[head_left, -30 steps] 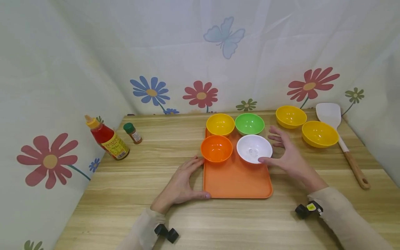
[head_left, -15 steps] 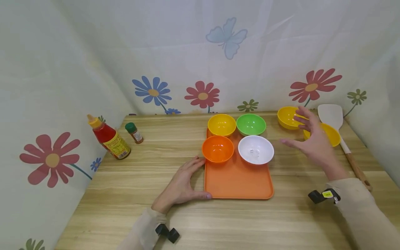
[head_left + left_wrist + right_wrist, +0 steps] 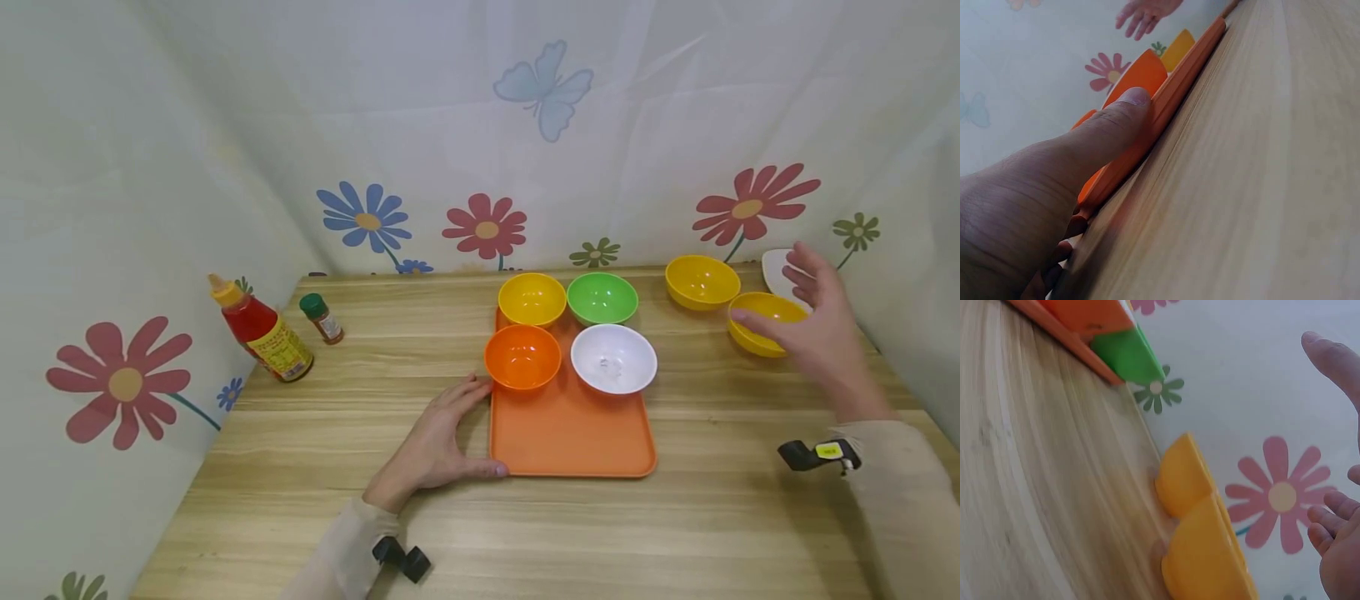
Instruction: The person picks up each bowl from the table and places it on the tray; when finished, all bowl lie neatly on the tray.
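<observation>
My left hand (image 3: 483, 427) lies flat on the wooden table, fingers relaxed, along the left edge of an orange tray (image 3: 570, 442). In the left wrist view its thumb (image 3: 1113, 122) presses against the tray's rim (image 3: 1175, 103). On the tray stand a yellow bowl (image 3: 531, 298), a green bowl (image 3: 602, 297), an orange bowl (image 3: 522, 357) and a white bowl (image 3: 613, 358). My right hand (image 3: 772, 296) hovers open over the nearer of two yellow bowls (image 3: 753, 337) at the right, thumb at its rim. The other yellow bowl (image 3: 701, 281) sits just behind it.
A white spatula (image 3: 776, 265) lies behind my right hand, mostly hidden. A red sauce bottle (image 3: 258, 329) and a small green-capped spice jar (image 3: 322, 318) stand at the left by the flowered curtain wall. The curtain closes in the back and both sides.
My right hand has moved from beside the white bowl to the right and back, and is now over the nearer yellow bowl. The left hand has stayed put.
</observation>
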Motion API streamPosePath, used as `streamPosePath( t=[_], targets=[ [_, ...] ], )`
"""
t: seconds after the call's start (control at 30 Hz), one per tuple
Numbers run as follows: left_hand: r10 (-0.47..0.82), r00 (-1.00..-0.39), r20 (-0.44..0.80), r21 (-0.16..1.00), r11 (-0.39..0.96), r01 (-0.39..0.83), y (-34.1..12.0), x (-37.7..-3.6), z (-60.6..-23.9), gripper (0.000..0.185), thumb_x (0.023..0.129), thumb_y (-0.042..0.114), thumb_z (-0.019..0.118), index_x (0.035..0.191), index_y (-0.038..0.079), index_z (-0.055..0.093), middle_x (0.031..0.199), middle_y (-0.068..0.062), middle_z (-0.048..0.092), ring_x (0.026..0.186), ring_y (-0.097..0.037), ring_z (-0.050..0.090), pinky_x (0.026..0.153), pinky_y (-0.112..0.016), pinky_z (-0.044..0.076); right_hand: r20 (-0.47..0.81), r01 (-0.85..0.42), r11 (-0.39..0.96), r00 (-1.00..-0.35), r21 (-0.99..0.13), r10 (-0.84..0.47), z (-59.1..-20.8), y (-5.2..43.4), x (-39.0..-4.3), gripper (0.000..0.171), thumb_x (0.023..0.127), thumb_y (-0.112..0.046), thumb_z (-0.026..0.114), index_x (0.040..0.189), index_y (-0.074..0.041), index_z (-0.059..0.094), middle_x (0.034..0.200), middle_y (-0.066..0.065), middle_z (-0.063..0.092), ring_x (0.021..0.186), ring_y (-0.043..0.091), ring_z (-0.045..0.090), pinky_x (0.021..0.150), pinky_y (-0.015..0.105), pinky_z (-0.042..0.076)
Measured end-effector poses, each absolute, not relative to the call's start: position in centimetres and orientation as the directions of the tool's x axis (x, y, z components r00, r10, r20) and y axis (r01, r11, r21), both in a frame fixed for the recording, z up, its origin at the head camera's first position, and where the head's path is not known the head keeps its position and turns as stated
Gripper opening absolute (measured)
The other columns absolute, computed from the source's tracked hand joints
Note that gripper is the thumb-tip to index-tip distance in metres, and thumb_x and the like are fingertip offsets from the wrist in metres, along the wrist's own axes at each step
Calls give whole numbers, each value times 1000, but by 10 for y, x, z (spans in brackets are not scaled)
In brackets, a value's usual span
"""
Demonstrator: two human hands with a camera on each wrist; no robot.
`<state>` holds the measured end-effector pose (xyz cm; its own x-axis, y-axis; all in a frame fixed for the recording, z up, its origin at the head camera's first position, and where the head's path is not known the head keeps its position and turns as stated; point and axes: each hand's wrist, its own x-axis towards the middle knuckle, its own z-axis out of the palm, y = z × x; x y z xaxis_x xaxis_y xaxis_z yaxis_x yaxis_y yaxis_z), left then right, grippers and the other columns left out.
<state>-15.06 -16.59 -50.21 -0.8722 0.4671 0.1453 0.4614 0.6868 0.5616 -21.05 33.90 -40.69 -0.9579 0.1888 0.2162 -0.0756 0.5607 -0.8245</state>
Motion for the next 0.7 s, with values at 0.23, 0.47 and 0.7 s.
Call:
streamPosePath(
  t=[0.23,0.47,0.7],
  targets=[
    [471,-868,156,562,680,470,-166,-151,-502,119,64,79,83,161,24,39,165,7,37,157,-21,23,124,-57,25,159,11,557,-954,-831,255,-421,362,-212,105,91,-44,79,166,-41,5,175,0,9,160,32,10,127,59,13],
    [462,-876,139,566,689,453,-166,-151,-502,119,64,79,83,161,28,38,166,9,36,158,-20,22,124,-57,25,104,80,556,-951,-828,292,-435,378,-214,107,90,-52,77,166,-39,3,175,7,3,159,39,7,124,65,12],
    [463,-875,141,560,691,456,-166,-151,-503,119,64,79,83,161,29,38,166,10,35,158,-19,22,124,-57,26,21,150,551,-956,-821,292,-447,385,-213,118,87,-60,76,167,-29,-3,174,14,-1,157,47,6,120,72,15]
  ],
)
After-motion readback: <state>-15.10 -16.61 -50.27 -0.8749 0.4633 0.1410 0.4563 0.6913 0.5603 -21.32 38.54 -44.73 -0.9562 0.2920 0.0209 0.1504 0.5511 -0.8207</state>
